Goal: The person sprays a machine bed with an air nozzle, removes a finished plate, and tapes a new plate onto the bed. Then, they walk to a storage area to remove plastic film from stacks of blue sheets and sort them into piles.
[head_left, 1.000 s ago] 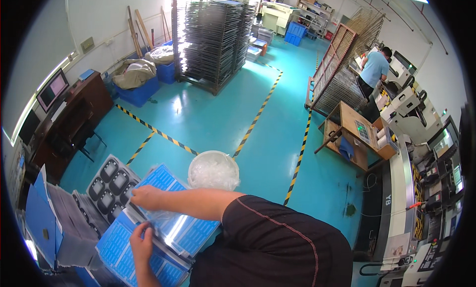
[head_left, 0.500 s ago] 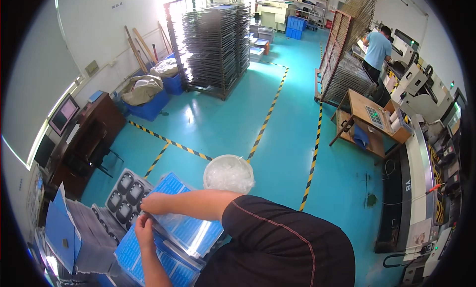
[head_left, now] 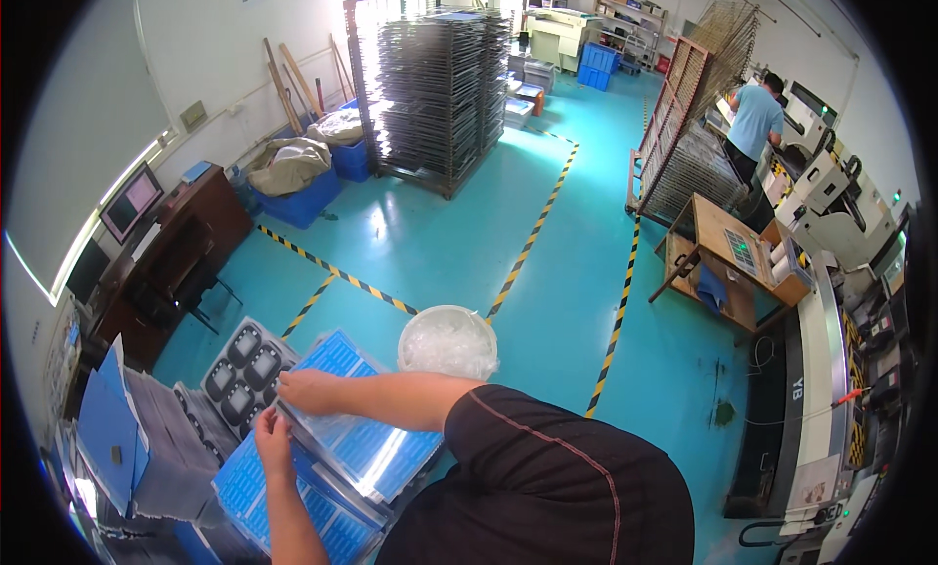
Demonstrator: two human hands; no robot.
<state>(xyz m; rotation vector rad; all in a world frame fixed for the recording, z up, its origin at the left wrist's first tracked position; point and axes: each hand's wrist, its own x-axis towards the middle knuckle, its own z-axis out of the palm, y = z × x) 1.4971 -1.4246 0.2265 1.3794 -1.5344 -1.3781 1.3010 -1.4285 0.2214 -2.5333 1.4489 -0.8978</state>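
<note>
My right hand [head_left: 307,391] reaches across from the right, its fingers closed at the edge of a tray [head_left: 237,377] of dark, rounded-square panels with pale centres. Just nearer and to the left, my left hand [head_left: 273,442] is raised with its fingers curled in a pinch. Whatever sits between the fingers of either hand is too small or hidden to make out. Under my right forearm lies a stack of blue-and-white printed sheets [head_left: 399,458] that looks glossy. Another blue printed sheet [head_left: 240,489] lies beneath my left wrist.
A round white bin [head_left: 404,350] full of crumpled clear film stands beyond my right forearm. Piled sheets with a blue board [head_left: 109,438] rise at left. A desk [head_left: 195,235], a tall drying rack [head_left: 430,106], a wooden cart [head_left: 705,228] and a person [head_left: 754,116] at machines are farther off.
My hands have drawn slightly apart, the left one shifting left from beside the right. The whole view has tilted a little. The tray and sheets look unchanged.
</note>
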